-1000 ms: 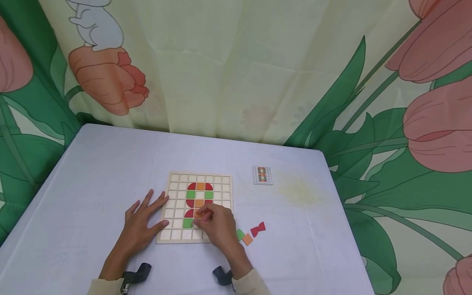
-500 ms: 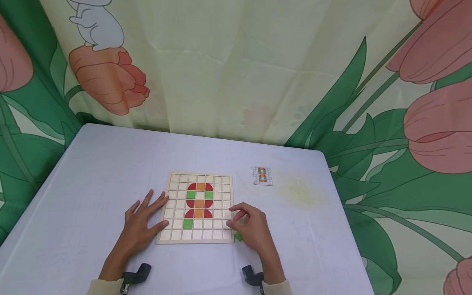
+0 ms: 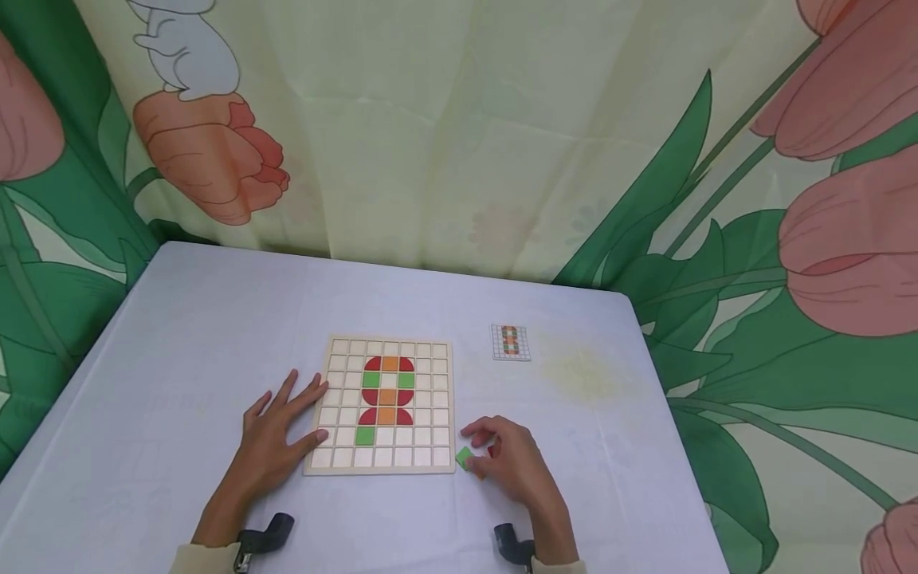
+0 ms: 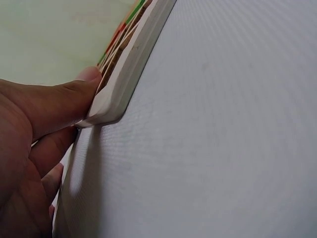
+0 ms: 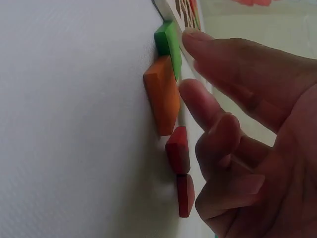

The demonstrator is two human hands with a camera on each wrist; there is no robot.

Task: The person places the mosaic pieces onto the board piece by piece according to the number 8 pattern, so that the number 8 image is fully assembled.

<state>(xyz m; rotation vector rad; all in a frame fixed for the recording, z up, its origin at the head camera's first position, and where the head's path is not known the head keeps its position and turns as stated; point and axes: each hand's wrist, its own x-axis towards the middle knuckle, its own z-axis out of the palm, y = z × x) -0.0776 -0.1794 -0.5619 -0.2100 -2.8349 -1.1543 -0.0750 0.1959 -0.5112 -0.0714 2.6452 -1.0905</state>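
Observation:
My left hand (image 3: 276, 434) rests with spread fingers along the left edge of a wooden grid board (image 3: 423, 457); in the left wrist view its thumb (image 4: 64, 101) touches the board's rim. Red, orange and green pieces fill several middle cells, with one green square (image 3: 365, 435) lowest. Just right of the board, my right hand (image 3: 516, 462) hovers over loose pieces, thumb and fingers apart and holding nothing. Beneath it the right wrist view has a green square (image 5: 169, 47), an orange square (image 5: 162, 96) and two red pieces (image 5: 179, 151) in a row.
A small pattern card (image 3: 511, 342) with a similar coloured design lies right of the board's upper corner. White cloth (image 3: 215, 319) covers the table. A floral curtain (image 3: 445, 143) hangs behind the far edge.
My right hand has moved right, off the board to the loose pieces. A red piece, hidden or absent under the hand earlier, now shows right of the lower orange square. The left hand stays put.

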